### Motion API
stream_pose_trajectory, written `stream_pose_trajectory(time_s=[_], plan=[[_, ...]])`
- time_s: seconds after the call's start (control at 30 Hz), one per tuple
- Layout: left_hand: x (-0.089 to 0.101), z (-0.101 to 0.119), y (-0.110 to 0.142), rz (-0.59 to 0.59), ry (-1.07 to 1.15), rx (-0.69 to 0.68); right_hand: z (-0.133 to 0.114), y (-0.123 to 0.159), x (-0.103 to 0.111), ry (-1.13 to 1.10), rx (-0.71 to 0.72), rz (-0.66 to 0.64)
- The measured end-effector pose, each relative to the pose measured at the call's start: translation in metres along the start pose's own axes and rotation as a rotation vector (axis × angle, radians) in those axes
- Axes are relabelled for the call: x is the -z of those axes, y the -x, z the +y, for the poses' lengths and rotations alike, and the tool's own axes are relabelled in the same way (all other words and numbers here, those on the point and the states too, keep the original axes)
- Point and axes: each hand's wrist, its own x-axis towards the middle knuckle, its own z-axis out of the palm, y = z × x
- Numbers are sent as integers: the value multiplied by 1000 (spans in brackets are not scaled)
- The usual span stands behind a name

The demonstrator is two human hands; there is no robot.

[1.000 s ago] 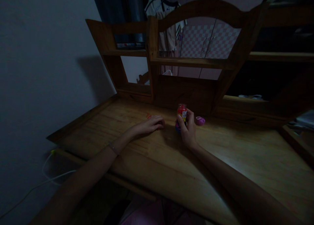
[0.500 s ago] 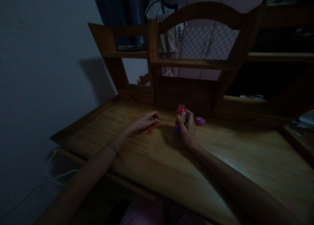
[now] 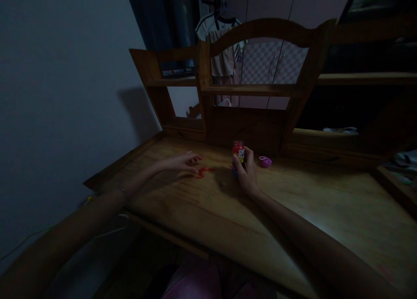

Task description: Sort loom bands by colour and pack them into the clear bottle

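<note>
The scene is dim. My right hand is wrapped round a small jar with a red, patterned label that stands upright on the wooden desk. A pink lid lies on the desk just right of the jar. My left hand hovers low over the desk with its fingers loosely spread and nothing in it, its fingertips beside a small heap of red pieces lying on the wood.
A wooden hutch with shelves rises at the back of the desk. The wall stands close on the left, with a white cable below the desk edge. Clothes hang behind the hutch. Papers lie at the far right.
My left hand has drawn back to the left and opened, leaving the red pieces uncovered on the desk. The right hand has stayed on the jar. The view has shifted a little.
</note>
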Motion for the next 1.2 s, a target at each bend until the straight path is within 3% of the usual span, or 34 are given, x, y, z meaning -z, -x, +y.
stream_pose_trajectory(time_s=[0.1, 0.3, 0.5, 0.8, 0.97, 1.2], plan=[[-12, 1, -1, -42, 60, 23, 0, 0, 0, -4, 6, -3], [-31, 21, -20, 6, 2, -10, -2, 1, 1, 4, 27, -8], [-28, 41, -33, -49, -88, -69, -2, 1, 1, 11, 27, -12], [-23, 54, -31, -95, -213, -146, 0, 0, -1, 20, 41, -5], [-20, 60, -30, -151, -237, -89, -1, 1, 0, 25, 39, -6], [-26, 64, -26, -102, -310, -39, -2, 1, 1, 19, 35, -16]])
